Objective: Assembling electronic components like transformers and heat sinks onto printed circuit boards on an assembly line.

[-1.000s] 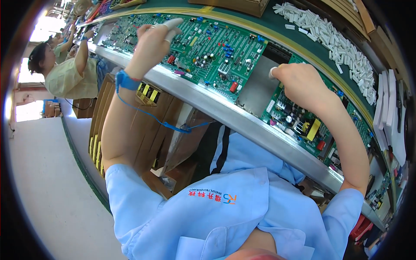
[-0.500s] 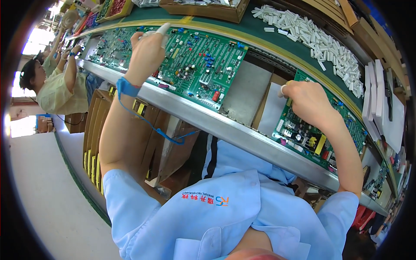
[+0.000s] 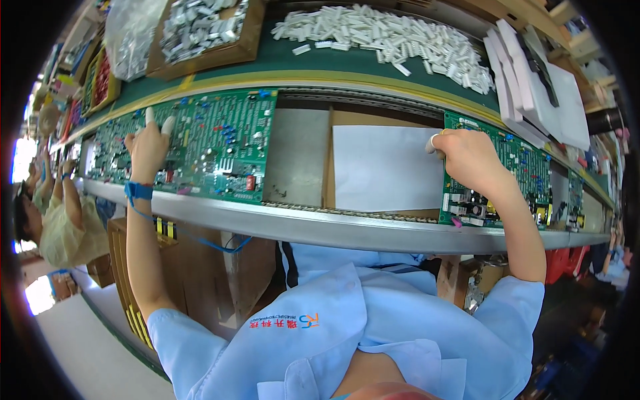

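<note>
My left hand (image 3: 149,152) is over a green circuit board (image 3: 243,143) lying in the metal-edged track. Its fingers are apart, two of them in white finger cots stretched toward the board's far edge, and it holds nothing visible. A blue wrist strap (image 3: 138,191) with a cord circles that wrist. To the right, my right hand (image 3: 473,160) is closed at the left edge of another green circuit board (image 3: 527,163), with a white-covered fingertip hooked past that edge. Part of this board is hidden beneath the hand and forearm.
Between the boards lie a white sheet (image 3: 387,167) and a grey metal plate (image 3: 297,157). Loose white parts (image 3: 393,37) are heaped on the green bench beyond; a box of metal pieces (image 3: 203,30) stands left of them. Another person (image 3: 67,230) works at far left.
The right board has slid rightward with my right hand, widening the gap and uncovering more of the white sheet. My left hand stays over the left board; the view has turned.
</note>
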The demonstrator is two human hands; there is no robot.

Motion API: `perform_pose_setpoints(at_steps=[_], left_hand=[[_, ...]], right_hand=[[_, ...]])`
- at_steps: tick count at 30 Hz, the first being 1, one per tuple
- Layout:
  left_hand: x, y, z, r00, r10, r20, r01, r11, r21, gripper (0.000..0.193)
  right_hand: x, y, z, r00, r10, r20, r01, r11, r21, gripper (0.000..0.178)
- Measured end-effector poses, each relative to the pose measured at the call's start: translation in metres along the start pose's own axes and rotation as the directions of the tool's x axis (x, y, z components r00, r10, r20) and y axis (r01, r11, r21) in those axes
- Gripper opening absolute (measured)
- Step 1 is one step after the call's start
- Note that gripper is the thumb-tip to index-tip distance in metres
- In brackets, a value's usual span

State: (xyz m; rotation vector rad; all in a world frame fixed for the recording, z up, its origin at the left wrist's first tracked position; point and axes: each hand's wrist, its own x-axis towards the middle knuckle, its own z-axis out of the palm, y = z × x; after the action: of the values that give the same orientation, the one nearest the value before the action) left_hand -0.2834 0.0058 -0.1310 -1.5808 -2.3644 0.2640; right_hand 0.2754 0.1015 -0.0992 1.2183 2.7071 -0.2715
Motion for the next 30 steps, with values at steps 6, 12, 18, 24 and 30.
perform_pose_setpoints(at_steps=[6, 12, 18, 24, 30], left_hand=[[-0.002, -0.012, 0.002, 0.999, -0.01, 0.042, 0.014, 0.994, -0.106, 0.059], [0.006, -0.007, -0.01, 0.987, -0.099, 0.125, 0.13, 0.952, -0.276, 0.066], [0.009, -0.031, 0.003, 0.987, -0.085, 0.135, 0.145, 0.836, -0.529, 0.074], [-0.023, 0.037, -0.046, 0.982, 0.007, 0.19, 0.128, 0.713, -0.689, 0.073], [-0.04, 0.111, -0.092, 0.958, 0.228, 0.171, -0.077, 0.783, -0.617, 0.067]], right_hand=[[-0.026, 0.02, -0.002, 0.986, 0.167, 0.007, -0.167, 0.985, 0.032, 0.025], [-0.053, 0.052, 0.003, 0.935, 0.355, 0.0, -0.355, 0.935, -0.017, 0.023], [-0.062, 0.072, 0.006, 0.894, 0.447, -0.018, -0.446, 0.887, -0.119, 0.02], [-0.008, 0.061, -0.009, 0.907, 0.304, -0.293, -0.308, 0.951, 0.031, 0.012], [0.086, 0.046, -0.014, 0.893, 0.179, -0.412, -0.131, 0.981, 0.143, 0.026]])
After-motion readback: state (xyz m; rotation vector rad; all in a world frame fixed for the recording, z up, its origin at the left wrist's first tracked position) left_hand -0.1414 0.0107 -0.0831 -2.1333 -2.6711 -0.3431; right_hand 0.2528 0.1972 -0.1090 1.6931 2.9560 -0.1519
